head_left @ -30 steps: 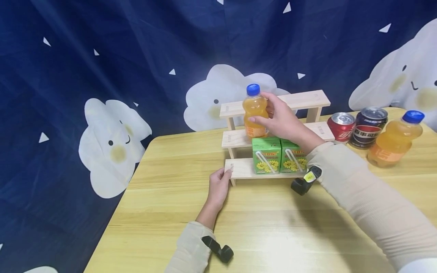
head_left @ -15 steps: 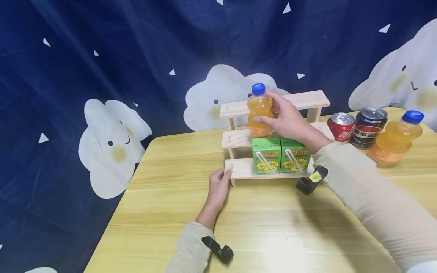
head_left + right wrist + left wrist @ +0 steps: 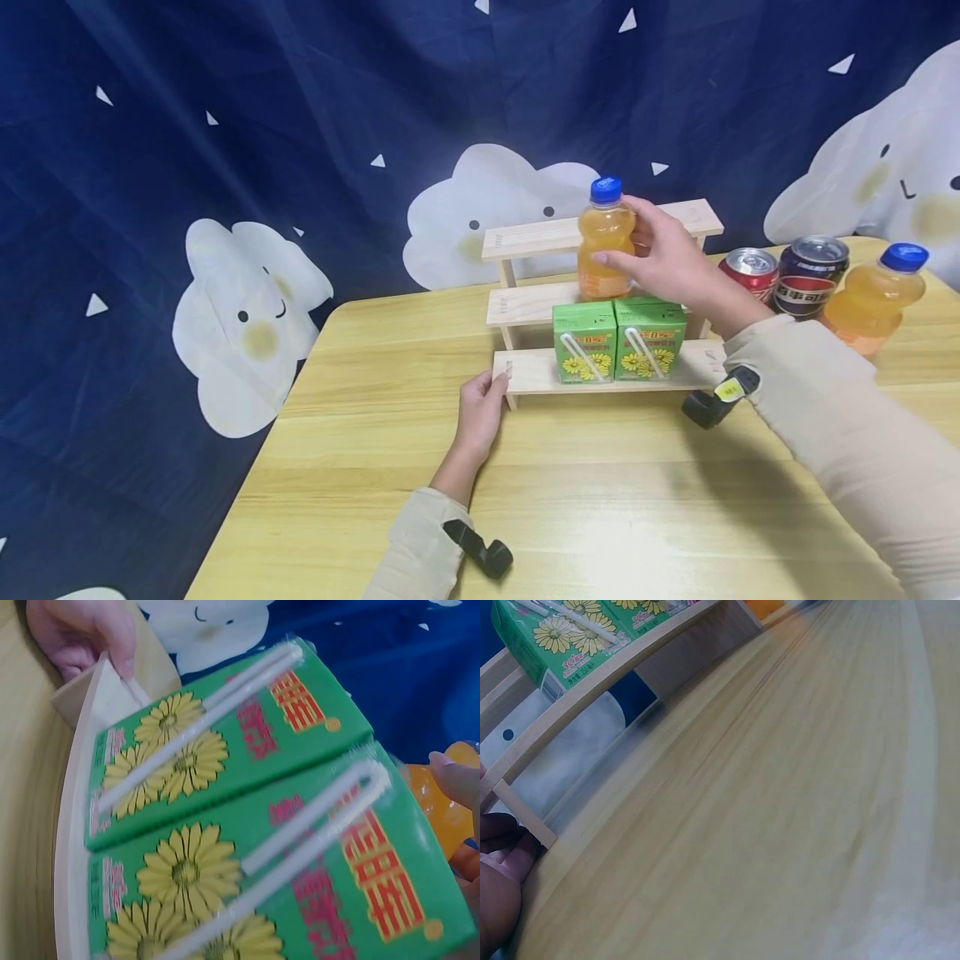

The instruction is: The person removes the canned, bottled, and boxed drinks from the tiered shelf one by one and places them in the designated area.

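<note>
My right hand [image 3: 667, 258] grips an orange-drink bottle [image 3: 604, 229] with a blue cap, thumb in front and fingers behind. The bottle stands upright at the middle step of a three-tier wooden shelf [image 3: 525, 308], behind the juice boxes; its base is partly hidden by them. In the right wrist view the orange bottle [image 3: 442, 799] shows at the right edge with the thumb on it. My left hand [image 3: 482, 410] pinches the left end of the lowest step. Two green juice boxes [image 3: 585, 342] with straws and yellow flowers sit side by side on that step.
Right of the shelf stand a red can [image 3: 750, 271], a dark cola can [image 3: 810, 279] and a second orange-drink bottle [image 3: 873, 292], partly behind my right sleeve. A blue curtain [image 3: 360, 83] with clouds hangs behind the wooden table [image 3: 360, 467].
My right hand has moved the bottle rightward along the middle step, from the left juice box to about the gap between the boxes. The left hand keeps its place on the shelf.
</note>
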The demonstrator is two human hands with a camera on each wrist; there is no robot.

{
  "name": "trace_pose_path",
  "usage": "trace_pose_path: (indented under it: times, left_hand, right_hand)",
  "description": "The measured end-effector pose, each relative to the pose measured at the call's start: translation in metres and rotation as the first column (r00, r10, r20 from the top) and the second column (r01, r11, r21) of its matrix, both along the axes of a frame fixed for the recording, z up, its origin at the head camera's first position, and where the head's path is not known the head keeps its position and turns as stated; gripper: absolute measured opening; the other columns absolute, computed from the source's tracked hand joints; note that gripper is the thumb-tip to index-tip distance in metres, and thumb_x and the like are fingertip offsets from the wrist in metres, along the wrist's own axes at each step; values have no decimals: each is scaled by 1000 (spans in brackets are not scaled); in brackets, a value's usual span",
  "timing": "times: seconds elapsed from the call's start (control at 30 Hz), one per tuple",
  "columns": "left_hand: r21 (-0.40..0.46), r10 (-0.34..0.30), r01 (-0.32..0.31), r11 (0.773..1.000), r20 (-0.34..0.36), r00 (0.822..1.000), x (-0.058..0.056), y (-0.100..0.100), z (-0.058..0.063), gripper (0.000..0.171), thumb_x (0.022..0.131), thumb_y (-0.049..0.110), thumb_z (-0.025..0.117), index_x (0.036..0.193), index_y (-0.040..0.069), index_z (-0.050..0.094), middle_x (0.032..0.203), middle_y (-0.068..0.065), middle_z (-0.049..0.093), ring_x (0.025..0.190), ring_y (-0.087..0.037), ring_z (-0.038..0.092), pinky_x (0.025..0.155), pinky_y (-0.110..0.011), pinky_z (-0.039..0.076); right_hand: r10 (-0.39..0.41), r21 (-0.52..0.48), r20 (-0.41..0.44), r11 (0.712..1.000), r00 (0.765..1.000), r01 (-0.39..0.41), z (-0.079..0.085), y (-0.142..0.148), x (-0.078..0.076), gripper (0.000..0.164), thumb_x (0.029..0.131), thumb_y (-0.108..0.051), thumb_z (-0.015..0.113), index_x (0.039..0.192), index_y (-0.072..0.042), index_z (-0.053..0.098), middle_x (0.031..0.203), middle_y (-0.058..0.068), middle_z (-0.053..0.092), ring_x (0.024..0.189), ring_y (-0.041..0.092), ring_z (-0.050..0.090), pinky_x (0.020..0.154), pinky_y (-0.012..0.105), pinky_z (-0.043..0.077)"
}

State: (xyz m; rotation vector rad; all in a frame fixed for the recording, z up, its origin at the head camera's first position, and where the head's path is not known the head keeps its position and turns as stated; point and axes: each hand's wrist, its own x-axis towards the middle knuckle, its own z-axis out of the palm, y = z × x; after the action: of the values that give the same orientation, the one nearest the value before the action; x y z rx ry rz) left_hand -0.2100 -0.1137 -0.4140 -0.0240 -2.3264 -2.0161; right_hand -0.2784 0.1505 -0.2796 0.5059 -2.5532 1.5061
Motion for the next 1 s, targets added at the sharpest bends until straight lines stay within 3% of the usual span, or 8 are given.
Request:
trace_pose_path:
  times: [0.43,0.73,1.0]
  left_hand:
    - [2,-4,4,1000,-2,1000,1,0,0,26,93,7,49,104,-11,64,72,-3,48,68,-10,41,61,-20,39]
    - [-1,-1,1,1000,1,1000,1,0,2,26,93,8,49,104,-11,64,79,-1,54,77,-14,46,73,-27,43]
    - [7,4,-4,1000,4,1000,1,1,1,26,93,7,49,104,-11,64,77,-1,54,76,-14,47,72,-28,44]
  right_hand:
    - [-85,44,-23,995,996,86,-2,27,11,71,87,-33,66,146,-20,29,138,14,48,125,32,49,100,50,39]
    - [-130,64,-5,989,992,130,-2,41,17,69,88,-38,64,146,-27,29,142,12,45,127,33,46,99,53,39]
    - [-143,73,1,987,990,143,-2,55,22,67,88,-37,63,146,-28,30,141,13,45,126,34,46,98,51,40]
